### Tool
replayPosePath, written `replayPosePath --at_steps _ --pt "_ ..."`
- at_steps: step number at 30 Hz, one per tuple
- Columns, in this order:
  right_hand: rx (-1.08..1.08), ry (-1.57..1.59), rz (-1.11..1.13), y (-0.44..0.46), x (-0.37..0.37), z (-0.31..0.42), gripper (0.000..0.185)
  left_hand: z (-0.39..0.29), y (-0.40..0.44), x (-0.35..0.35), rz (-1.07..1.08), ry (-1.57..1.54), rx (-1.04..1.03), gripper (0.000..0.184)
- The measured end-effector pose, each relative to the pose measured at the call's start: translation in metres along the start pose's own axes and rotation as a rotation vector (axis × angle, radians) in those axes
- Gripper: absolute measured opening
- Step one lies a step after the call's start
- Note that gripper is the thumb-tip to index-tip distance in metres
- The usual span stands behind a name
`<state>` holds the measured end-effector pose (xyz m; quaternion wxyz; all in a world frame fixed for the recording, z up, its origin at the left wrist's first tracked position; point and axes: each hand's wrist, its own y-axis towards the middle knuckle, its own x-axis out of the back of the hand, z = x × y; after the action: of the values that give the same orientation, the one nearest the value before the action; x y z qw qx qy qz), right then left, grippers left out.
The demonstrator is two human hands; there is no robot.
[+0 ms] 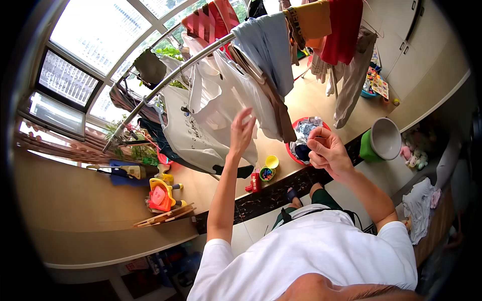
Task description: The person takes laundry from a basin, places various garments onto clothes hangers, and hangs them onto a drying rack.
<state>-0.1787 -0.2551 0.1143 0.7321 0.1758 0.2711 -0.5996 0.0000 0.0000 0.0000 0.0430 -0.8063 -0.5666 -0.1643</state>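
Note:
My left hand (242, 133) is raised in front of a white garment (223, 98) hanging from the metal rail (201, 54). Its fingers point upward, open, with nothing seen in them; whether they touch the cloth I cannot tell. My right hand (330, 153) is lifted farther right, fingers loosely curled and thumb a little apart from the index finger. Nothing shows in its grasp. Behind it on the floor, partly covered by it, stands a red basin (291, 150) with crumpled laundry (304, 131). A white printed shirt (183, 128) hangs left of my left hand.
Light blue cloth (266, 47), a red garment (344, 32) and grey trousers (354, 75) hang along the rack. A green-and-grey bucket (385, 138) stands right. Yellow cups (271, 161), a red toy (255, 182) and a small toy chair (161, 195) sit on the floor.

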Motion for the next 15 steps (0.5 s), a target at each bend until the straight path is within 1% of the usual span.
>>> replayPosePath --at_steps 2,3,5,6,9,10,13,14,15 --pt "-0.024 -0.044 0.015 0.001 -0.002 -0.001 0.017 -0.048 0.013 -0.014 -0.192 0.047 -0.126 0.063" --pt "-0.009 -0.034 0.046 0.046 -0.002 0.004 0.018 -0.057 0.061 0.002 -0.275 0.121 -0.164 0.063" --pt "-0.048 0.004 0.075 0.070 0.004 0.000 0.019 -0.064 0.081 -0.004 -0.431 0.251 -0.162 0.062" --pt "-0.077 -0.019 0.073 0.084 0.008 0.004 0.017 -0.053 0.100 -0.009 -0.508 0.339 -0.207 0.060" --pt "-0.138 -0.057 0.071 0.121 0.013 0.010 0.014 -0.047 0.119 -0.008 -0.488 0.534 -0.216 0.059" --pt "-0.144 -0.064 0.094 0.128 0.017 0.013 0.010 -0.044 0.119 -0.010 -0.510 0.488 -0.222 0.053" --pt "-0.093 -0.190 0.109 0.146 0.029 0.022 0.009 -0.044 0.112 -0.005 -0.510 0.543 -0.253 0.045" --pt "-0.092 -0.267 0.146 0.152 0.036 0.025 0.009 -0.048 0.107 -0.003 -0.539 0.581 -0.299 0.035" --pt "-0.040 -0.350 0.170 0.158 0.041 0.026 0.009 -0.053 0.102 0.000 -0.543 0.639 -0.307 0.034"
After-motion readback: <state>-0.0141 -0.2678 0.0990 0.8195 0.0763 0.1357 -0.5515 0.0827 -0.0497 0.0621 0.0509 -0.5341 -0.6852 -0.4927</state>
